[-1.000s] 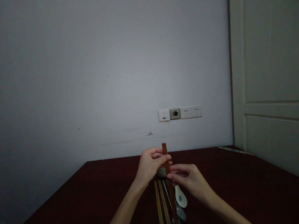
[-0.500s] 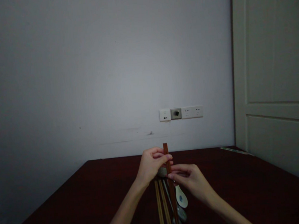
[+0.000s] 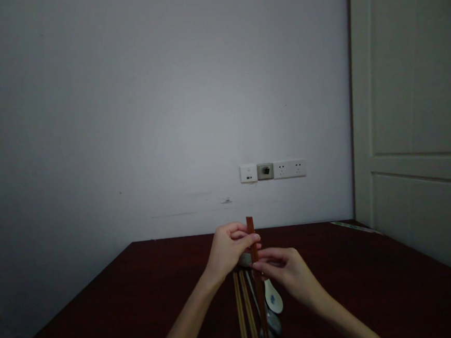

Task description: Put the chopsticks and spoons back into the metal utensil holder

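Observation:
Upright between my hands are reddish-brown wooden chopsticks (image 3: 260, 296), pressed together so that I cannot count them. My left hand (image 3: 227, 249) pinches them near the upper end. Lower down, my right hand (image 3: 290, 270) closes thumb and fingers on the same chopsticks. Below and behind them lie light wooden chopsticks (image 3: 242, 318), side by side on the table. Metal spoons (image 3: 274, 323) rest to their right, partly covered by the held chopsticks. A white ceramic spoon (image 3: 273, 298) with a blue mark lies beside the metal spoons. Behind my fingers a greyish rounded thing (image 3: 244, 260) shows only in part.
The dark red table (image 3: 142, 300) reaches back to a pale wall (image 3: 166, 116). Sockets and switch plates (image 3: 289, 169) sit low on that wall. A thin light strip (image 3: 355, 227) lies at the far right edge, near a panelled white door (image 3: 413, 123).

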Demonstrator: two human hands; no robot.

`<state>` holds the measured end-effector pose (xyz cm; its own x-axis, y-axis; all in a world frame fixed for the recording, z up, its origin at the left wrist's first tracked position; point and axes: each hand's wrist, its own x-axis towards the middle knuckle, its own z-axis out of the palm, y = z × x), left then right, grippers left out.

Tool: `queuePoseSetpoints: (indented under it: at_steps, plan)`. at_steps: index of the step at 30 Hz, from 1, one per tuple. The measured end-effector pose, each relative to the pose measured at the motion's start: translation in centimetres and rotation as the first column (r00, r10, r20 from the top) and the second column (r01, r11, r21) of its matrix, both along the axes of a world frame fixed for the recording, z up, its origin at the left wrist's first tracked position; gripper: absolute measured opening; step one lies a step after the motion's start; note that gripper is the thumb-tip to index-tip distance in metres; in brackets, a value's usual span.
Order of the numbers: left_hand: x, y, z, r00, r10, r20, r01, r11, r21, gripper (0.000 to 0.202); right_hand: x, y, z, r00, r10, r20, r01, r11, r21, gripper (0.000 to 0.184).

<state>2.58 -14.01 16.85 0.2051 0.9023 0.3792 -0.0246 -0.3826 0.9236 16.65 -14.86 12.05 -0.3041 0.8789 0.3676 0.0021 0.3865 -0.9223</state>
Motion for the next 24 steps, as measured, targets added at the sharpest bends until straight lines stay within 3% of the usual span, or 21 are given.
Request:
queuePoseSetpoints:
  at_steps: [12,24]
  plan:
    - [0.3,-1.3,0.5,0.995,0.046,-0.092,-0.035,0.993,0.117,0.016,0.3,0.1,0.4,0.99,-0.068,0.127,0.044,0.982,0.183,0.021]
    - [0.0,-0.6,0.0,0.996,0.04,-0.085,-0.029,0.992,0.123,0.018,-0.1,0.2,0.0,0.994,-0.08,0.08,0.066,0.985,0.157,0.021]
